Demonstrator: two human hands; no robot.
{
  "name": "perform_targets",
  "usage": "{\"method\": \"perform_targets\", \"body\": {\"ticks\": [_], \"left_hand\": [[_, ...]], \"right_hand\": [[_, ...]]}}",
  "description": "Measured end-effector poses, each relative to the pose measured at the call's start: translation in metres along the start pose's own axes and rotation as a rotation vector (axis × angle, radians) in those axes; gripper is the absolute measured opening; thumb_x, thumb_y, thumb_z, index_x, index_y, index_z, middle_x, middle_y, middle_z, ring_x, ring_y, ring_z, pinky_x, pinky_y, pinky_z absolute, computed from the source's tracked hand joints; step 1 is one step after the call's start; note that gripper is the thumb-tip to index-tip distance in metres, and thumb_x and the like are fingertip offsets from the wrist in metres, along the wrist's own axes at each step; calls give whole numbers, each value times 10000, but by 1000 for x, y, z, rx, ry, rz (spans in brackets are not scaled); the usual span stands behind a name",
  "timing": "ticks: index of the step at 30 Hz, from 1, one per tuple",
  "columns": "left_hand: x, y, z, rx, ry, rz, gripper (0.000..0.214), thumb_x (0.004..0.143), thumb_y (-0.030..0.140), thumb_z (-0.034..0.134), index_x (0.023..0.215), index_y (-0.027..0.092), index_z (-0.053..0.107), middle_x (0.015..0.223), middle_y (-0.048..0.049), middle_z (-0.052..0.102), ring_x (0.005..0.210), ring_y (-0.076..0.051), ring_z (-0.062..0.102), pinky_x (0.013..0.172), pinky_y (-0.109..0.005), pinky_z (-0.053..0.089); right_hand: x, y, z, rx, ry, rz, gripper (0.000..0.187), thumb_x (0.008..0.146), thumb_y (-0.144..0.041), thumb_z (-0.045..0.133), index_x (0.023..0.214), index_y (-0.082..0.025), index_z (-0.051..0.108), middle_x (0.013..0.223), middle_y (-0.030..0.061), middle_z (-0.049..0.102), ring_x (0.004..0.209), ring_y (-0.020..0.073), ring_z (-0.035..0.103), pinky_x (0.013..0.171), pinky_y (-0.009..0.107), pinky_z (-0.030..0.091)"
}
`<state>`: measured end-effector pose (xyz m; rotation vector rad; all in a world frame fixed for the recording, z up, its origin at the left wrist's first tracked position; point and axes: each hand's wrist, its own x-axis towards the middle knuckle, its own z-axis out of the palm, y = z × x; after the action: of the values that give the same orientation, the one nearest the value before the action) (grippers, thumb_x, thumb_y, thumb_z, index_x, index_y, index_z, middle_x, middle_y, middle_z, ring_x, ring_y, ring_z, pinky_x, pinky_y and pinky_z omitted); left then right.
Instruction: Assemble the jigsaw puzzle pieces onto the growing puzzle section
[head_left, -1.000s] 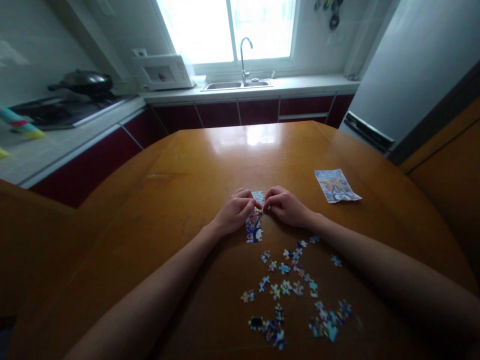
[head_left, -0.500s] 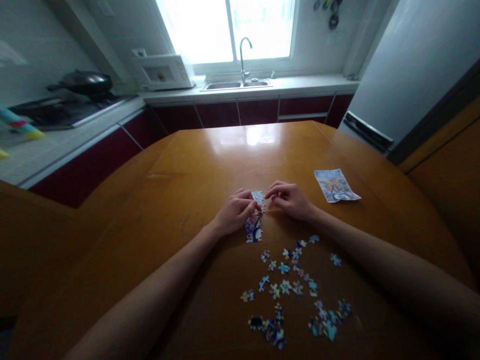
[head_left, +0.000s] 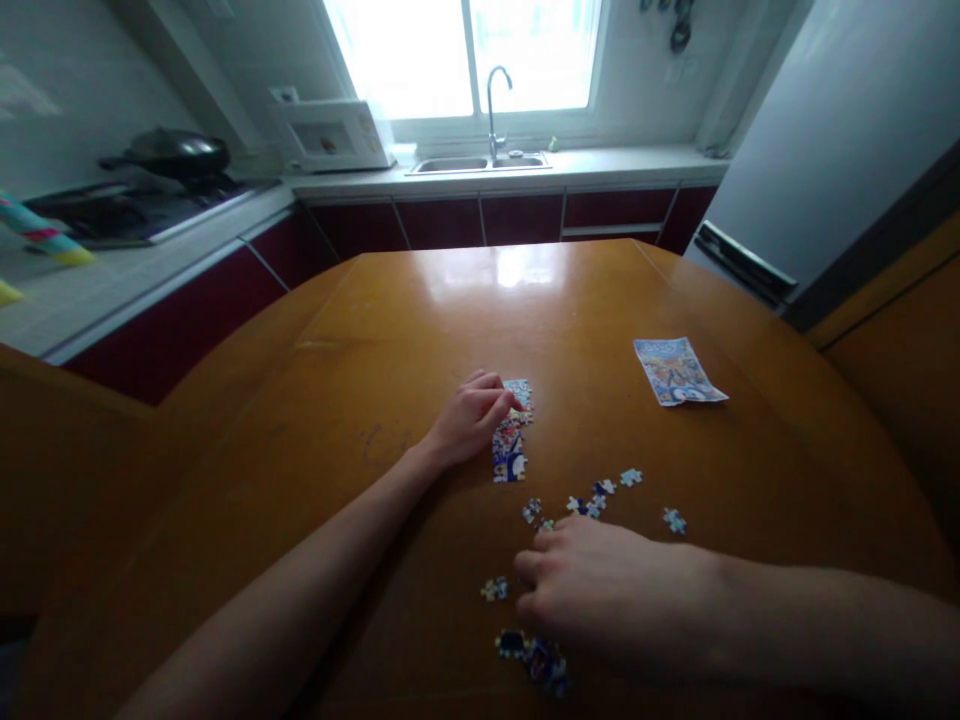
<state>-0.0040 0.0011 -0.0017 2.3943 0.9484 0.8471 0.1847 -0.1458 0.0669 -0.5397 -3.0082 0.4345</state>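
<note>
A joined strip of puzzle pieces (head_left: 511,440) lies on the wooden table (head_left: 390,340). My left hand (head_left: 469,420) rests against the strip's left edge, fingers curled with their tips on the pieces. My right hand (head_left: 592,590) lies palm down over the scattered loose puzzle pieces (head_left: 592,500) near the table's front, fingers bent onto them. Whether anything is pinched under it is hidden. Several loose pieces show around it, and a dark cluster (head_left: 536,655) sits just below.
A printed puzzle picture sheet (head_left: 677,370) lies on the table to the right. Beyond the table run a counter with a sink and tap (head_left: 491,150), a white microwave (head_left: 334,135), and a hob with a black wok (head_left: 172,155). A grey fridge (head_left: 817,150) stands at the right.
My right hand left the joined strip and came back toward me, down onto the loose pieces. My left hand stayed on the strip.
</note>
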Motion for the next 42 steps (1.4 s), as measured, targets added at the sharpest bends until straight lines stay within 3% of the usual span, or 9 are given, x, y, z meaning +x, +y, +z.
{"method": "perform_targets", "body": {"ticks": [7,11,14,16,21,24,29,34,42], "left_hand": [[0,-1,1,1,-1,6,463,1019,375,370,856,184,758,729,-29,539,812,-177,510,783,-317,401],[0,-2,1,3,-3,6,449,1017,368,380,861,189,761,725,-28,536,812,-177,505,774,-312,401],[0,-1,1,8,12,2,426,1012,353,395,855,195,758,719,-24,534,803,-173,504,770,-312,405],[1,0,1,25,45,-4,380,997,336,434,839,193,750,713,-20,528,789,-170,502,758,-311,405],[3,2,1,68,163,-24,151,903,215,561,888,184,708,729,-6,545,775,-164,505,728,-297,406],[2,3,1,69,176,-14,126,856,180,612,961,187,682,753,4,550,771,-157,503,730,-289,408],[2,5,0,64,145,40,197,810,219,703,1003,198,671,751,13,541,754,-153,497,716,-279,407],[2,4,0,63,154,72,183,828,317,726,964,202,683,728,12,536,739,-152,496,697,-273,406],[1,5,-1,85,152,88,72,826,241,716,873,195,685,693,22,492,727,-148,479,691,-267,391]], "right_hand": [[5,3,16,29,-75,-18,96,754,-157,752,689,-176,684,734,50,683,566,158,578,435,308,305],[4,8,1,102,-185,-35,58,800,-112,677,751,-143,675,790,58,687,605,146,577,462,277,317],[5,32,-13,361,-217,-2,71,788,-88,654,800,-157,663,748,7,671,581,103,539,508,235,360],[7,59,-17,587,-43,98,87,795,-89,629,828,-163,661,745,-12,663,613,93,543,560,221,409],[13,131,1,882,609,375,83,796,-195,639,832,-149,699,797,36,708,727,132,627,699,286,512],[14,151,18,969,803,470,127,755,-227,688,854,-154,719,778,41,719,710,142,649,707,310,540],[16,151,32,959,894,501,140,746,-233,714,864,-158,728,759,42,727,672,143,660,671,310,556],[18,150,36,902,902,478,135,761,-247,716,862,-158,733,758,40,730,652,133,648,655,300,550],[18,148,39,793,900,442,119,779,-226,702,869,-161,744,819,54,748,719,153,660,700,315,542]]}}
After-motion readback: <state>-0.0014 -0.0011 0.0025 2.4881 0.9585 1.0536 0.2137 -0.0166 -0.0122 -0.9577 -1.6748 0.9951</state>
